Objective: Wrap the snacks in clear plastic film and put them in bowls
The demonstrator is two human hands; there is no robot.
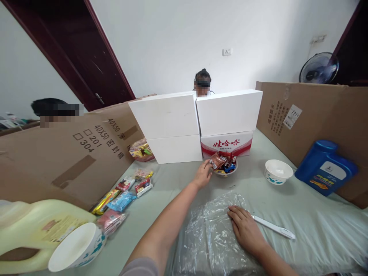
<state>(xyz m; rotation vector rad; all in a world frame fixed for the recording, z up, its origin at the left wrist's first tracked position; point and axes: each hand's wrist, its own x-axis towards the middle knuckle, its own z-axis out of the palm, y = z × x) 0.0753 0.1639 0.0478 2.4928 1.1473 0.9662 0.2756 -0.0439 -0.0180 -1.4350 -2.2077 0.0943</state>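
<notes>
My left hand (203, 174) reaches to the near left side of a small bowl (227, 174) heaped with wrapped snacks. Its fingers are closed on the left edge of a reddish-brown snack packet (217, 161), which lies tilted on top of the heap. My right hand (244, 228) lies flat, fingers stretched, on a crinkled clear plastic bag (212, 230). Just right of that hand is a white plastic strip-like tool (274, 227), its kind unclear. Several loose snack packets, among them a blue packet (122, 201), lie left of my left arm.
White boxes (172, 126) and a printed red-and-white carton (227, 145) stand behind the bowl. Brown cardboard (66, 161) walls both sides. A paper bowl (278, 171) and blue jug (324, 168) stand right; a large yellowish jug (43, 226) and tilted bowl (77, 245) left. Two people sit beyond.
</notes>
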